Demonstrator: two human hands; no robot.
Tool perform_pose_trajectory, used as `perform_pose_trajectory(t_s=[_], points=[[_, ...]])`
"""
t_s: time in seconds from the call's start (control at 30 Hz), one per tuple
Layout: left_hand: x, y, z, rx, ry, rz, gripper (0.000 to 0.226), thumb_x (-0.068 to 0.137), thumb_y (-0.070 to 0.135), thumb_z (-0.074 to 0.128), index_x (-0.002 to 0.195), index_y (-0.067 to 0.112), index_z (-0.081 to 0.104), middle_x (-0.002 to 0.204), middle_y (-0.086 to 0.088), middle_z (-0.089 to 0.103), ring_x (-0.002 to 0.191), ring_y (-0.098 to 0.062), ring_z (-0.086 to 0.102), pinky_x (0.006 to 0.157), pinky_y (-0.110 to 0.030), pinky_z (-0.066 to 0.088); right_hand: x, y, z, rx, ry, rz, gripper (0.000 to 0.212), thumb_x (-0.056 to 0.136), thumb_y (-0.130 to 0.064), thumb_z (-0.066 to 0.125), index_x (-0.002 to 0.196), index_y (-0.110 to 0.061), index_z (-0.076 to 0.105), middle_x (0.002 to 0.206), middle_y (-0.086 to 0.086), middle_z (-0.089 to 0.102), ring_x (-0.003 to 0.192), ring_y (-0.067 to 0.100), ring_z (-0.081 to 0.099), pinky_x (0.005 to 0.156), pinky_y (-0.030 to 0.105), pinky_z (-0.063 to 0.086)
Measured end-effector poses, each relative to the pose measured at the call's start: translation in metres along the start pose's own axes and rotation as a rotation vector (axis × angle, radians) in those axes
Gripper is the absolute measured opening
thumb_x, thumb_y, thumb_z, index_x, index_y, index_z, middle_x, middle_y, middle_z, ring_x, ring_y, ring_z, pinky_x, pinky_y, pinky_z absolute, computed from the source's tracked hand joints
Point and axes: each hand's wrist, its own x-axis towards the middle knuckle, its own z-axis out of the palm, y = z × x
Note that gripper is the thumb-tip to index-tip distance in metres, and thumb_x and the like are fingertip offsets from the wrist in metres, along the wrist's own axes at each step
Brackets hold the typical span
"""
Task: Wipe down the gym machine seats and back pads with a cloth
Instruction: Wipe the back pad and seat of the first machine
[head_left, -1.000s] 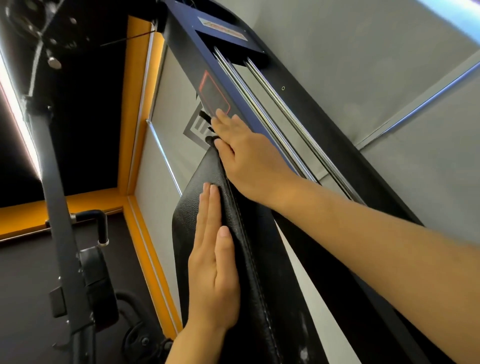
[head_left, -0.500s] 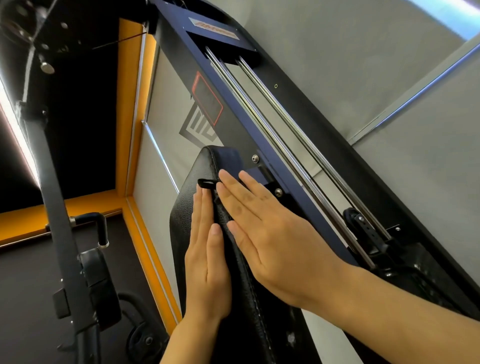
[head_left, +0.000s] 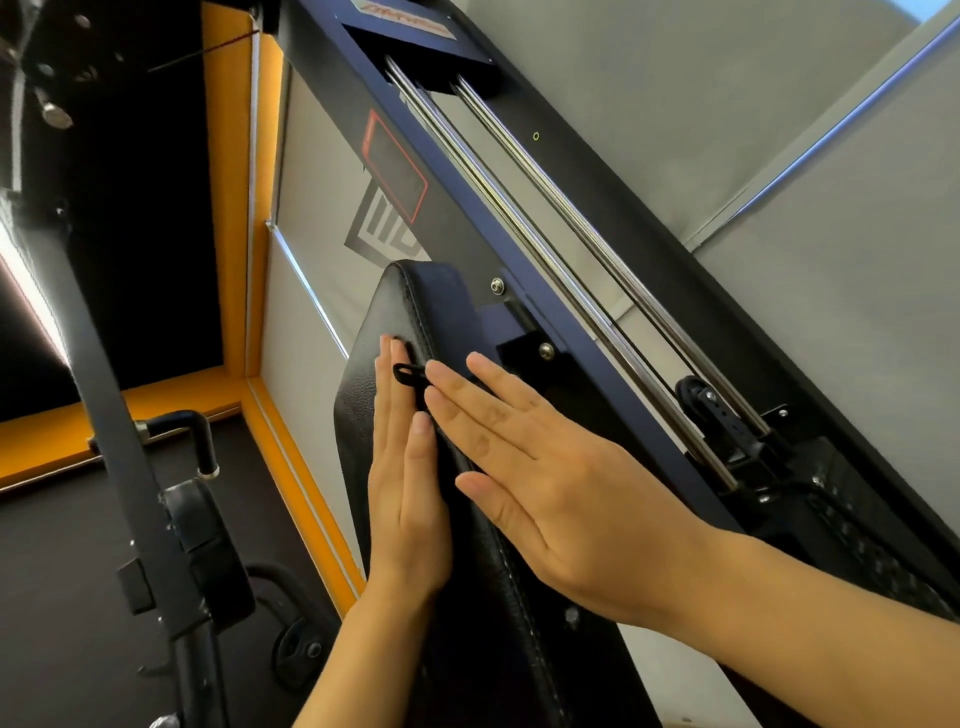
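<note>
A black padded back pad (head_left: 363, 384) with a stitched seam rises steeply on the dark blue machine frame (head_left: 452, 223). My left hand (head_left: 408, 499) lies flat on the pad's front face, fingers straight and together. My right hand (head_left: 550, 483) lies flat across the pad's side edge, fingers straight and spread. A small black loop (head_left: 408, 373) shows between the two sets of fingertips; whether it belongs to a cloth is unclear. No cloth is plainly visible under either hand.
Two chrome guide rods (head_left: 545, 228) run up the frame, with a pulley (head_left: 693, 389) at the right. A second black machine with a handle (head_left: 200, 441) and a pad (head_left: 208, 545) stands at the left. Orange trim (head_left: 291, 467) borders the dark floor.
My right hand slid down from the top of the back pad to its side edge beside my left hand. The pad's top is now uncovered. My left hand stayed flat on the front.
</note>
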Motion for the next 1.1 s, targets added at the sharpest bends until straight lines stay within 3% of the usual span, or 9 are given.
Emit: perform_pose_trajectory(t_s=[0.13, 0.4, 0.63, 0.87, 1.1], points=[[0.001, 0.001, 0.000, 0.028, -0.012, 0.009, 0.055, 0.103, 0.033, 0.028, 0.156, 0.019, 0.018, 0.163, 0.004, 0.017, 0.150, -0.011, 0.013, 0.121, -0.052, 0.017, -0.004, -0.004, 0.001, -0.015, -0.006, 0.024, 0.050, 0.104, -0.032, 0.029, 0.151, -0.013, 0.029, 0.159, -0.001, 0.025, 0.149, 0.012, 0.013, 0.119, 0.029, 0.020], [-0.001, 0.005, 0.000, 0.101, -0.029, 0.028, 0.054, 0.100, 0.041, 0.022, 0.152, 0.031, 0.013, 0.164, 0.010, 0.009, 0.150, -0.004, 0.005, 0.123, -0.047, 0.010, 0.011, -0.014, 0.009, 0.072, 0.067, 0.206, 0.051, 0.102, -0.034, 0.027, 0.151, -0.018, 0.031, 0.159, -0.006, 0.026, 0.148, 0.009, 0.013, 0.120, 0.030, 0.020], [-0.003, 0.003, 0.000, 0.134, -0.021, 0.050, 0.055, 0.099, 0.039, 0.019, 0.152, 0.027, 0.012, 0.163, 0.008, 0.010, 0.150, -0.006, 0.004, 0.123, -0.049, 0.008, -0.036, -0.031, 0.005, 0.019, 0.033, 0.143, 0.049, 0.104, -0.033, 0.030, 0.150, -0.018, 0.034, 0.158, -0.008, 0.028, 0.148, 0.009, 0.018, 0.117, 0.025, 0.017], [-0.003, 0.006, 0.002, 0.132, -0.010, 0.054, 0.049, 0.101, 0.037, 0.020, 0.149, 0.034, 0.011, 0.163, 0.006, 0.010, 0.150, -0.007, 0.005, 0.123, -0.049, 0.010, 0.008, -0.026, 0.010, 0.055, 0.099, 0.283, 0.053, 0.100, -0.034, 0.026, 0.148, -0.014, 0.036, 0.156, -0.003, 0.032, 0.147, 0.013, 0.019, 0.118, 0.034, 0.024], [-0.004, 0.008, 0.000, 0.180, -0.023, 0.033, 0.051, 0.101, 0.039, 0.017, 0.151, 0.030, 0.009, 0.164, 0.007, 0.008, 0.150, -0.005, 0.003, 0.124, -0.046, 0.008, -0.045, -0.039, 0.004, 0.023, 0.010, 0.187, 0.050, 0.103, -0.033, 0.030, 0.151, -0.018, 0.031, 0.159, -0.008, 0.025, 0.148, 0.010, 0.015, 0.118, 0.027, 0.017]])
